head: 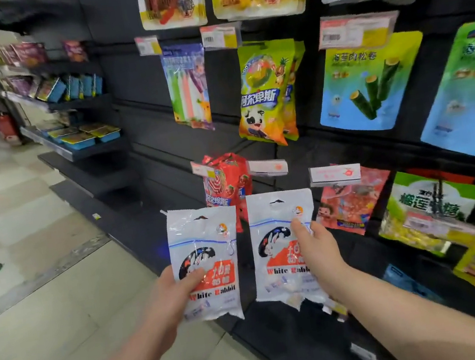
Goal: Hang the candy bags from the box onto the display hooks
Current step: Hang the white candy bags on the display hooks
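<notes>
Both hands are busy, each clamped on its own candy bag: my left hand [181,287] grips the left bag [201,247] low down with the thumb across the print, and my right hand [316,242] pinches the right bag [278,235] at mid-height, thumb in front. The bags hang upright, side by side and just apart, in front of the dark wall [129,82] – the box is out of view. The free tag [268,167] above the right bag, beside the red bag [224,181], looks like my target, though its hook is mostly hidden behind it. That is the risk: the hang hole is small and I hold well below it, so the floppy top could fold away from the tip, and with no spare hand to steady it the bag might miss and drop onto the base [285,342]. Pushing blind could also knock the tag askew. Left of me runs pale tiled floor [47,300], with shelves [79,138] of trays and packets further down the aisle.
</notes>
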Action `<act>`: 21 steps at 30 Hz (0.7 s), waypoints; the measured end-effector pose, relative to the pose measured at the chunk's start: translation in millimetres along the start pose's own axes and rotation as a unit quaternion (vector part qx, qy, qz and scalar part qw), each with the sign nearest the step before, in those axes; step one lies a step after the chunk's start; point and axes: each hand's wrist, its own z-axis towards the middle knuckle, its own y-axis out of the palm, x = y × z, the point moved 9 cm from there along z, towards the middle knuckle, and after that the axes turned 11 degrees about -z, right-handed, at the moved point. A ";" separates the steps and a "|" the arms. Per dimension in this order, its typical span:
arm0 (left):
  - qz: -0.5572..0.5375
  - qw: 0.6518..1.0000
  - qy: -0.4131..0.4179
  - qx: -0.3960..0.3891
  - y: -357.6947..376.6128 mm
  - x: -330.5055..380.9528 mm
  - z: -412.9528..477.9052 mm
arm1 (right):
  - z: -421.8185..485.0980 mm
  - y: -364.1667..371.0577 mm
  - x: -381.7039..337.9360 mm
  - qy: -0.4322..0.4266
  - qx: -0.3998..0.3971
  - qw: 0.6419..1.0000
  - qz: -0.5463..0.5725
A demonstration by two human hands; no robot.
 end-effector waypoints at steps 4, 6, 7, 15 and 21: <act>0.010 1.000 -0.010 -0.007 -2.5 4.0 40.0 | 32.3 11.8 10.5 0.044 0.010 0.999 -0.014; 0.015 1.000 -0.016 -0.020 -3.3 5.3 63.4 | 47.0 17.2 10.8 0.053 0.019 0.998 -0.014; 0.021 0.999 -0.019 -0.032 -3.2 6.0 75.4 | 53.0 20.6 11.0 0.058 0.025 0.998 -0.010; 0.080 0.986 -0.043 -0.136 -12.7 16.7 168.4 | 92.3 59.1 10.2 0.125 0.095 0.987 0.015; 0.083 0.973 -0.087 -0.195 -9.0 13.0 213.5 | 111.0 77.3 12.0 0.138 0.160 0.977 0.042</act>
